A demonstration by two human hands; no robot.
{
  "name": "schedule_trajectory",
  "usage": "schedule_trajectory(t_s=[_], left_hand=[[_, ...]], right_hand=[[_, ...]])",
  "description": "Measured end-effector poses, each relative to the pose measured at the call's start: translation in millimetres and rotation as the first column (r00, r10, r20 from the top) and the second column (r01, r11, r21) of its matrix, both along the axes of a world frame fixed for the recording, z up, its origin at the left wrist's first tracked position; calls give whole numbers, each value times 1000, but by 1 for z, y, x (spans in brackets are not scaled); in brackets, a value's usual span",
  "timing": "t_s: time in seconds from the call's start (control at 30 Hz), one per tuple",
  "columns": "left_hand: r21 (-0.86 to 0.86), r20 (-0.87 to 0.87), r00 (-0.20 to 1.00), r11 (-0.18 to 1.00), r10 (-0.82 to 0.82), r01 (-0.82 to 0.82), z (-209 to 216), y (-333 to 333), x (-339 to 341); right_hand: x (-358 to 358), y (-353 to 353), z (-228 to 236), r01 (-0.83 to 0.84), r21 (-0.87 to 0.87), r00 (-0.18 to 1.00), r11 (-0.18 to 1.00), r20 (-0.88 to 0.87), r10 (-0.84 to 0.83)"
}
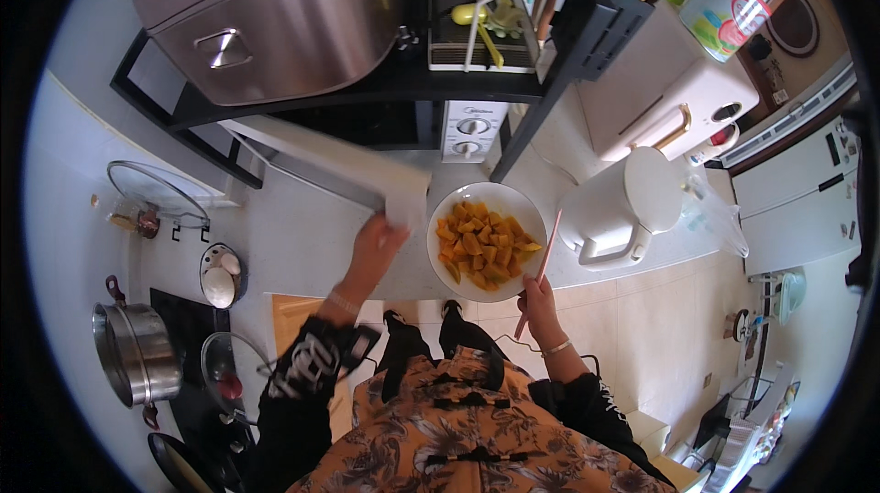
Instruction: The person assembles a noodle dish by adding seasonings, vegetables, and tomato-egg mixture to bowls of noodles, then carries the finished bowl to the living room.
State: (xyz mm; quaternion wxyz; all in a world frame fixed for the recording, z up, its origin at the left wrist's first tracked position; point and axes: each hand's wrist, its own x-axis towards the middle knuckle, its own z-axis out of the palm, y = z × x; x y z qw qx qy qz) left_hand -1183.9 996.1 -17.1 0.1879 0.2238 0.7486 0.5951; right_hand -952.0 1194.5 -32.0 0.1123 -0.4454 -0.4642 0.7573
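Observation:
My left hand (374, 250) is at the free end of the white microwave door (339, 163), its fingers closed at the edge and partly hidden. The door stands open and is smeared by motion. In front of the microwave (472, 131) is a white plate (541, 218) heaped with orange-yellow chunks (486, 244), perhaps pumpkin. My right hand (541, 308) grips pink chopsticks (550, 250) beside the plate's near right rim; whether it also bears the plate, I cannot tell.
A white kettle (623, 204) stands right of the plate. Above the microwave, a black rack (266, 104) carries a large metallic cooker (275, 26). On the left are a bowl of eggs (220, 282), a steel pot (137, 356) and a glass lid (229, 369).

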Motion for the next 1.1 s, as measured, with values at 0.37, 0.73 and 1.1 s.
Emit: schedule_trajectory(t_s=[0.37,0.73,1.1], left_hand=[[-23,-31,988,989,148,-149,47,-186,81],[44,-59,990,992,124,-122,40,-205,75],[31,-38,999,1000,7,-5,50,-196,63]], right_hand=[[-128,-73,10,-250,-78,965,965,-107,241],[-312,-88,-3,-259,91,935,961,-224,274],[-398,-48,-40,-292,138,867,946,-379,323]])
